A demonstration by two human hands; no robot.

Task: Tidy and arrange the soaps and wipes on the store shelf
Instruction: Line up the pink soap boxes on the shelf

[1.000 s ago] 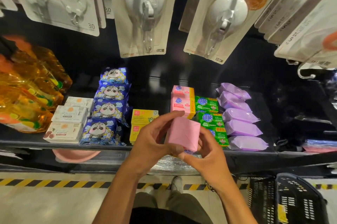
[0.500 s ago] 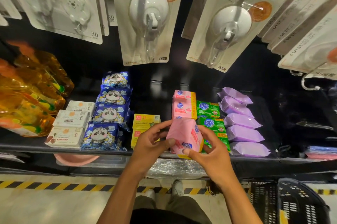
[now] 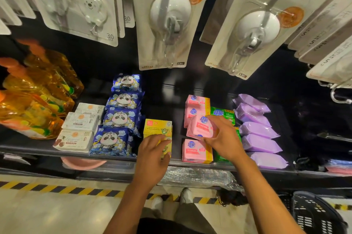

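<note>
Black store shelf [image 3: 22, 148] carries rows of soaps and wipes. Your right hand [image 3: 224, 138] grips a pink soap pack [image 3: 199, 128], tilted above the pink row [image 3: 195, 152], while your left hand [image 3: 152, 154] curls over the front yellow soap box [image 3: 166, 149].

Black shelf [image 3: 24, 147], glossy dark back panel [image 3: 209, 83] catching glare. Pale floor [image 3: 47, 212], yellow-black hazard stripe [image 3: 57, 189] along the base. Black plastic basket [image 3: 314, 214] on floor, lower right.
</note>
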